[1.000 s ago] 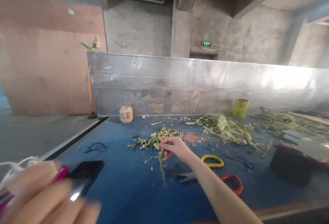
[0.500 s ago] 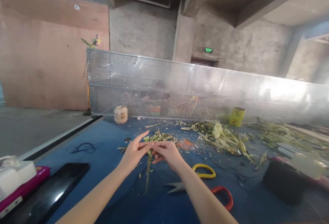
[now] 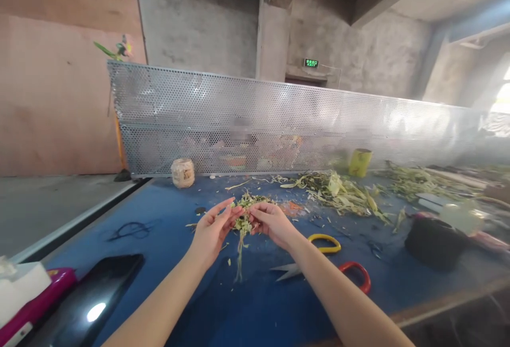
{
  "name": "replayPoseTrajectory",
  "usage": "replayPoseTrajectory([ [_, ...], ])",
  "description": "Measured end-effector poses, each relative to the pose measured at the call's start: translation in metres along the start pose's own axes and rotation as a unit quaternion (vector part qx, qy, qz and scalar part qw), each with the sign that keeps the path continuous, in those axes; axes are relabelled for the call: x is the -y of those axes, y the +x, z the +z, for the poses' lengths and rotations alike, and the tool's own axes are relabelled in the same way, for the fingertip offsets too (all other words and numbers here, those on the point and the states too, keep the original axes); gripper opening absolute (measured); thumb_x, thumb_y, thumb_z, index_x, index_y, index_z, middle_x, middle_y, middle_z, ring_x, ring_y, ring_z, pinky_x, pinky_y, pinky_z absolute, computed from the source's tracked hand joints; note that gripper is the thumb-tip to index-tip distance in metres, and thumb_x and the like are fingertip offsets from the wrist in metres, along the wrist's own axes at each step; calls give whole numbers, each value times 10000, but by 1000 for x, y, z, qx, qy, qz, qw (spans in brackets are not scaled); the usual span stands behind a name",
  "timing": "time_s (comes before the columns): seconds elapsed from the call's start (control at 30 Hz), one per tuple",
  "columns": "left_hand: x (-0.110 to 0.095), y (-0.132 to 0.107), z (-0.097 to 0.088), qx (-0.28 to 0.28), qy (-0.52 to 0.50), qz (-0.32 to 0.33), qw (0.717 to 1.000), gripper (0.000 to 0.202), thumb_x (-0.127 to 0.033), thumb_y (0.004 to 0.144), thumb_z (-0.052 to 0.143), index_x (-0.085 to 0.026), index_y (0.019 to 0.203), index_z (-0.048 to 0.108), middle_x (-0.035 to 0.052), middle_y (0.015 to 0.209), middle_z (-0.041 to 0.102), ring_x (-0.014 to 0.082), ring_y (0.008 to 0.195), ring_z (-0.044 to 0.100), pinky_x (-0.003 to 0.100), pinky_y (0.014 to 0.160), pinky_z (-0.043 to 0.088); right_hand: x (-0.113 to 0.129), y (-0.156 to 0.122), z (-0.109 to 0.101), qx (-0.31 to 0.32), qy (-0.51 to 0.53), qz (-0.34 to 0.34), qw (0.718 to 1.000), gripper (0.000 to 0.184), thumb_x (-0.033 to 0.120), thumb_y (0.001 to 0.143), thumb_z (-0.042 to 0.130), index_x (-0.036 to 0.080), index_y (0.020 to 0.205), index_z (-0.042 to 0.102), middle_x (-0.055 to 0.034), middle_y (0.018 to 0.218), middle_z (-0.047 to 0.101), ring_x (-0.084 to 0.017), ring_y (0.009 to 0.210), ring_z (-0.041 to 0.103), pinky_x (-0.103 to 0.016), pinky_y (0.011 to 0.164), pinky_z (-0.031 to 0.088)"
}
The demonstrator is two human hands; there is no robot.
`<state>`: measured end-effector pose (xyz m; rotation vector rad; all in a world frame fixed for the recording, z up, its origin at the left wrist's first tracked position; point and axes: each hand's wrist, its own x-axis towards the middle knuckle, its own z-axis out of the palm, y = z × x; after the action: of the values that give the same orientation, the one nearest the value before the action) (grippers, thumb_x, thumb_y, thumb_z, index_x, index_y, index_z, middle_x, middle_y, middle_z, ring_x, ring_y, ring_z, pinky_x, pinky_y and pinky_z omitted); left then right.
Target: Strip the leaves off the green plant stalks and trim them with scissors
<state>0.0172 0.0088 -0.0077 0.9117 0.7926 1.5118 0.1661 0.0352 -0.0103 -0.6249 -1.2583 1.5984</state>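
Observation:
My left hand (image 3: 213, 233) and my right hand (image 3: 274, 225) are close together over the middle of the table, a small gap between their fingertips. Thumb and fingers of each are drawn into a pinch; whatever they hold is too small to make out. Just below and behind the fingers is a small heap of dried green plant bits (image 3: 244, 226), its thin stems trailing towards me on the blue tabletop (image 3: 207, 310). Partly under my right forearm lie scissors (image 3: 326, 250) with one yellow and one red handle loop, blades pointing left.
A twine roll (image 3: 183, 172) and a yellow-green cup-like container (image 3: 360, 162) stand before a perforated metal screen (image 3: 247, 118). Dried husks (image 3: 338, 193) spread at right, near a black roll (image 3: 436, 243). A dark phone (image 3: 99, 294) lies front left beside a magenta object (image 3: 51, 294).
The view has shifted, moving the tabletop upward in it. My fingertips, touching before, have parted slightly. The scissors and plant bits look unmoved on the table.

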Motion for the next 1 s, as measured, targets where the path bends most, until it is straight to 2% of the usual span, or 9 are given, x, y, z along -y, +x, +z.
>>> replayPoseTrajectory([
  [0.1, -1, 1, 1, 1, -28, -23, 999, 337, -228, 624, 683, -162, 946, 605, 40, 760, 691, 125, 714, 633, 198, 612, 471, 1, -1, 0, 17, -1, -14, 1000, 305, 375, 585, 701, 131, 672, 540, 31, 572, 535, -47, 457, 463, -195, 438, 447],
  [0.23, -5, 5, -3, 60, 52, 16, 997, 281, -267, 639, 669, -122, 876, 626, 33, 672, 667, 64, 505, 528, 207, 570, 450, -2, 0, 1, 24, -15, -31, 999, 304, 378, 602, 690, 140, 673, 515, 36, 566, 535, -47, 451, 469, -194, 456, 428],
  [0.37, -4, 9, -8, 85, 151, 52, 984, 341, -304, 655, 646, -120, 940, 613, 32, 644, 653, 61, 482, 461, 205, 516, 394, -7, 3, 2, 10, -52, -49, 997, 313, 396, 599, 682, 146, 674, 510, 40, 559, 533, -56, 457, 479, -210, 481, 433],
  [0.47, -2, 10, -8, 89, 178, 55, 978, 346, -319, 655, 638, -117, 935, 617, 32, 627, 642, 57, 460, 418, 207, 480, 354, -9, 4, 5, 7, -69, -49, 996, 328, 418, 590, 678, 149, 666, 509, 48, 542, 512, -58, 462, 466, -215, 481, 432],
  [0.67, -2, 8, -9, 78, 158, 55, 983, 405, -334, 644, 641, -110, 980, 605, 43, 654, 640, 63, 462, 419, 208, 461, 352, -7, 1, 7, 9, -88, -61, 994, 326, 430, 606, 663, 159, 662, 489, 48, 549, 510, -53, 443, 449, -208, 463, 400],
  [0.77, -2, 11, -15, 52, 170, 64, 982, 404, -344, 644, 633, -120, 979, 609, 67, 724, 666, 76, 478, 456, 219, 481, 382, -6, -1, 6, 44, -97, -60, 992, 328, 443, 620, 648, 162, 662, 482, 2, 675, 569, -78, 536, 485, -217, 483, 410],
  [0.9, -3, 12, -19, 38, 230, 98, 968, 348, -366, 681, 586, -138, 941, 627, 70, 765, 682, 110, 531, 524, 242, 540, 421, -7, -2, 5, 91, -148, -81, 981, 282, 423, 661, 621, 156, 668, 533, -29, 810, 587, -93, 671, 506, -227, 606, 421],
  [1.0, -5, 9, -17, 62, 286, 121, 949, 306, -356, 702, 561, -171, 935, 636, 65, 823, 690, 171, 707, 610, 278, 673, 453, -7, 1, 3, 38, -184, -109, 976, 269, 417, 643, 629, 158, 669, 560, -4, 716, 564, -72, 575, 464, -216, 569, 386],
])
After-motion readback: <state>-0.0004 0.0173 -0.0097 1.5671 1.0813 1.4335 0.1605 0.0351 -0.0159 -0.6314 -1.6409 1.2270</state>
